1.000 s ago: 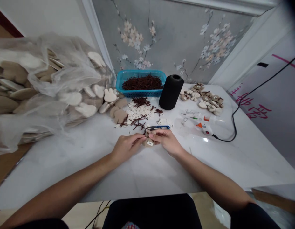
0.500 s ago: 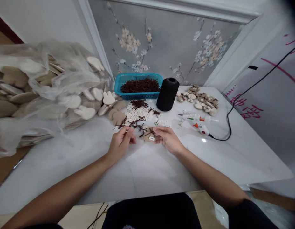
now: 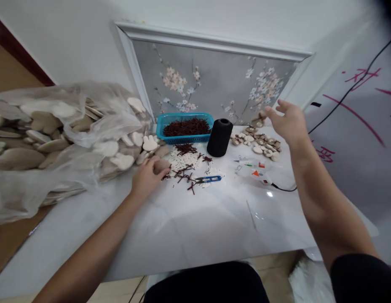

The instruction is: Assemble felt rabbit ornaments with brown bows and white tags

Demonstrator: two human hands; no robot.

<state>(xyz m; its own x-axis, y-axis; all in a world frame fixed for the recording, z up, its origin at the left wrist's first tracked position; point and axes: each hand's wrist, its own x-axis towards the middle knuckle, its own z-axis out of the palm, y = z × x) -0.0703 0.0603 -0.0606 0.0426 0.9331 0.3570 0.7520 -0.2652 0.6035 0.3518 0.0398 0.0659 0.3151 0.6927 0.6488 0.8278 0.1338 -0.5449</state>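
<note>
My left hand (image 3: 147, 176) curls its thumb and fingers about a beige padded piece (image 3: 161, 166) beside the large bag. My right hand (image 3: 288, 122) is stretched far out, thumb and fingers apart. Just off its thumb tip, a beige padded piece with a dark bow (image 3: 258, 120) appears in the air, slightly blurred, above a pile of finished-looking pieces (image 3: 268, 145). Several dark brown bows (image 3: 184, 172) lie among small white labels (image 3: 183, 160). Blue thread snips (image 3: 211, 179) rest to the right of them.
A clear bag of beige and white padded shapes (image 3: 50, 139) fills the left side. Behind are a turquoise basket (image 3: 160, 126) of brown bows and a black thread cone (image 3: 220, 138). A white glue gun (image 3: 261, 179) with a black cord lies at right.
My right hand has carried the labelled beige piece from the middle to the pile at back right. My left hand has moved left to the beige pieces. The snips are now uncovered.
</note>
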